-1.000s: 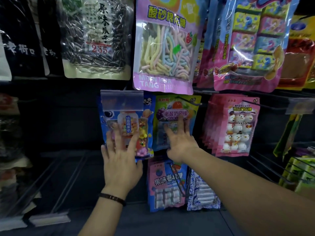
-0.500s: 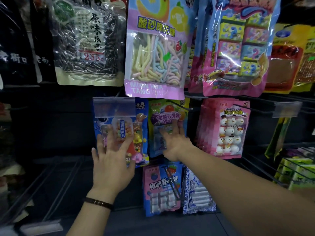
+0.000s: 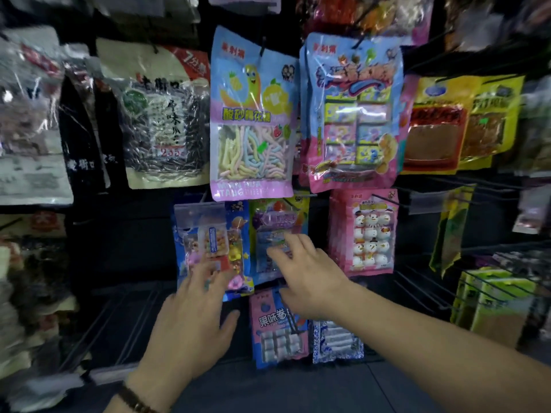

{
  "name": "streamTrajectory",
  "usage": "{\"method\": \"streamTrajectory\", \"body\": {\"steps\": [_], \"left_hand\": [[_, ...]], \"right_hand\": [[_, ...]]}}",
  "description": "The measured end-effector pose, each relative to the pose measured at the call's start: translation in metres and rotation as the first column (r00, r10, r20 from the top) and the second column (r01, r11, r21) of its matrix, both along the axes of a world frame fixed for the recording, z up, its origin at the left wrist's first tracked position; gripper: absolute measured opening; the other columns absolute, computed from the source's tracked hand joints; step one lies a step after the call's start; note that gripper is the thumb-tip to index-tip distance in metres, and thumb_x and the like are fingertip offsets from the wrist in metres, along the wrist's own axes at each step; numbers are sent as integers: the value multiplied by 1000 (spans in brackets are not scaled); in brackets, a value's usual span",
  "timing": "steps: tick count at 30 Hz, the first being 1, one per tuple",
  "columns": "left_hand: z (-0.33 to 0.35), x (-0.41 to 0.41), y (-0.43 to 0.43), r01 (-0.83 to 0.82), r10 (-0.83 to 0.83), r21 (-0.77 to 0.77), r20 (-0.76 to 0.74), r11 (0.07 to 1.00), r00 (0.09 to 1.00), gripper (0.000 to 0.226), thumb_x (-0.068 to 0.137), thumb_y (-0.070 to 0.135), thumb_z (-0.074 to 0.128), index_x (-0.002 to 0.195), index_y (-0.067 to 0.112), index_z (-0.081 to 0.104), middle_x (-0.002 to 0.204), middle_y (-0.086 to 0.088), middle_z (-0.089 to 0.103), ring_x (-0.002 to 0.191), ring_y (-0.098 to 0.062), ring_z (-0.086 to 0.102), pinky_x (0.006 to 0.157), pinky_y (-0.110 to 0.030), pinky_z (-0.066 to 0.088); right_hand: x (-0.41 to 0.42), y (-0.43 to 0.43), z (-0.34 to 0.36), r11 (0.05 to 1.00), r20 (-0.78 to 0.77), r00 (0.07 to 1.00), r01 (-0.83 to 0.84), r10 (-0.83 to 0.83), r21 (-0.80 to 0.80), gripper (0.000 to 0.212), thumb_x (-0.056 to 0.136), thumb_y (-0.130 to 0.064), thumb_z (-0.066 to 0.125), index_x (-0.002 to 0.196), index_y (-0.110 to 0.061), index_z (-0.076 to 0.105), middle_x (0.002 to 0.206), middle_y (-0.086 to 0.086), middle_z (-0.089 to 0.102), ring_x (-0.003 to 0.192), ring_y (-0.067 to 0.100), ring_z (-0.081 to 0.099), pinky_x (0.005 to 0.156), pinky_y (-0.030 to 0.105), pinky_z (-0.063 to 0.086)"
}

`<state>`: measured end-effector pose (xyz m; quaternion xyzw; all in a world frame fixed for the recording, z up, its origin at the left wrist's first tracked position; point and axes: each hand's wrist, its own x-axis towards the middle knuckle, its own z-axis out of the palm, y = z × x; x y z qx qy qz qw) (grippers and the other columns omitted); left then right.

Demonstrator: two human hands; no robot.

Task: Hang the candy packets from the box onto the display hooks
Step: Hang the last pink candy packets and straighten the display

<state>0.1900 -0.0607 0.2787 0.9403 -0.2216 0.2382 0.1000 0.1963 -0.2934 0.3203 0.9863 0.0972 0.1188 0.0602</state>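
A blue candy packet (image 3: pixel 208 234) with a clear price tag in front hangs on a hook in the middle row. My left hand (image 3: pixel 193 320) is spread open just below it, fingertips near its lower edge. To its right hangs a green-and-purple candy packet (image 3: pixel 277 222). My right hand (image 3: pixel 307 278) reaches toward that packet's lower half with fingers extended and loose, holding nothing. Whether the fingertips touch the packets is blurred. The box is not in view.
Above hang a pastel sour-strip bag (image 3: pixel 253 114) and a blue-pink candy bag (image 3: pixel 354 114). A pink snowman packet (image 3: pixel 369 234) hangs at right, a blue roll-candy packet (image 3: pixel 277 326) below. Bare wire hooks (image 3: pixel 423 281) jut out at right; seed bags (image 3: pixel 161 114) at left.
The view has tilted upward, showing more of the upper row. Both hands have drawn back and down from the two middle packets, fingers still open.
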Motion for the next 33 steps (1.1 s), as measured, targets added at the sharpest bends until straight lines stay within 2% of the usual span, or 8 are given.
{"method": "streamTrajectory", "body": {"steps": [3,5,10,14,16,20,27,33], "left_hand": [[46,-25,0,58,-69,107,100,993,993,48,88,53,68,133,41,55,129,13,47,105,-17,62,71,-33,59],[87,-34,-6,83,-112,134,224,988,968,42,88,51,66,127,38,59,119,10,50,101,-20,60,72,-36,58],[174,-36,-34,-9,-68,173,435,985,898,61,89,55,65,143,30,53,148,-9,46,135,-35,46,104,-49,52],[206,-6,-56,-116,-1,274,393,955,919,90,92,53,64,165,41,14,172,-21,6,156,-46,14,126,-64,21],[211,13,-66,-170,43,330,361,928,932,93,97,55,57,164,47,-7,173,-19,-15,159,-48,-4,126,-69,7],[211,42,-88,-287,197,304,296,908,935,99,95,59,55,159,52,-20,168,-18,-36,152,-58,-27,121,-77,1],[205,86,-99,-332,270,252,251,909,930,96,98,49,49,160,47,-24,160,-24,-46,151,-63,-20,123,-72,11],[202,108,-109,-337,261,244,298,909,918,100,99,46,49,158,43,-32,160,-32,-42,153,-63,-11,125,-66,17]], "right_hand": [[-36,-6,38,995,132,987,-98,93,31,66,99,-34,59,159,-23,31,152,7,33,142,28,29,111,43,44],[-51,-17,66,991,250,962,-125,111,38,56,101,-35,56,153,-21,41,144,5,42,134,27,39,106,42,47],[-63,-39,126,997,436,900,-46,17,57,58,90,-34,66,144,-18,51,140,12,46,129,35,47,98,47,51],[-62,-41,163,993,446,889,69,-106,97,71,95,-40,61,158,-24,31,156,15,23,148,39,22,114,52,40],[-57,-41,175,985,441,882,126,-165,116,74,96,-38,60,160,-28,24,162,17,11,154,44,9,119,58,31],[-37,-49,184,967,410,882,169,-234,189,87,99,-42,60,165,-38,4,170,21,-20,158,48,-13,121,66,25],[4,-72,187,946,376,883,189,-282,265,96,100,-50,62,160,-52,-13,167,19,-38,157,48,-27,120,76,19],[27,-94,177,952,390,875,210,-285,223,93,102,-48,56,158,-56,-17,165,12,-44,158,48,-22,122,74,15]]}}
